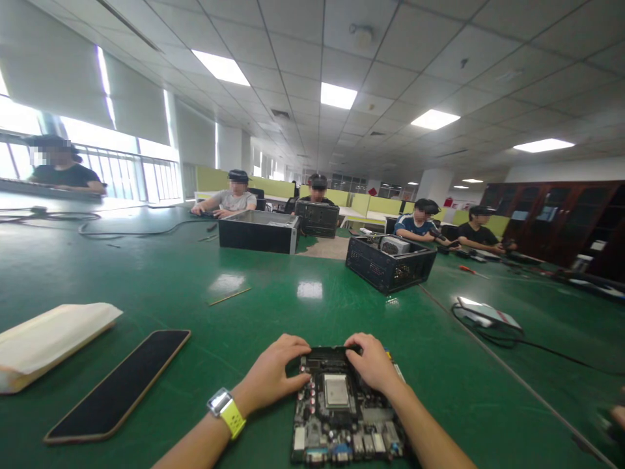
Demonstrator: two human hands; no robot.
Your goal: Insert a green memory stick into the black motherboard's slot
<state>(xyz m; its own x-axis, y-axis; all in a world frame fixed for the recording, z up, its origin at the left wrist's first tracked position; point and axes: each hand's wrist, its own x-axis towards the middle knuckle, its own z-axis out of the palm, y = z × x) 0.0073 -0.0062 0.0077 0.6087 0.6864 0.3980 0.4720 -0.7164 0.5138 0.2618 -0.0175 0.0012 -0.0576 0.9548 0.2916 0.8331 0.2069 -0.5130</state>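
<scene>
A computer motherboard [349, 417] lies in front of me on the green table, its port side towards me. A square silver processor [336, 391] sits in its middle. Along its far edge run black memory slots [328, 355]; whether a memory module stands in them I cannot make out. My left hand [273, 370] curls its fingers and thumb round the board's far left corner. At the far edge, on the right end of the slots, my right hand [372, 363] grips with fingers and thumb bent. The right forearm covers part of the board's right side.
To the left lie a black mat [122, 384] and a pale paper packet [53, 342]. Further off stand an open computer case [390, 264] and another case [258, 233]. A cabled device [488, 316] lies right. Several people sit around the table.
</scene>
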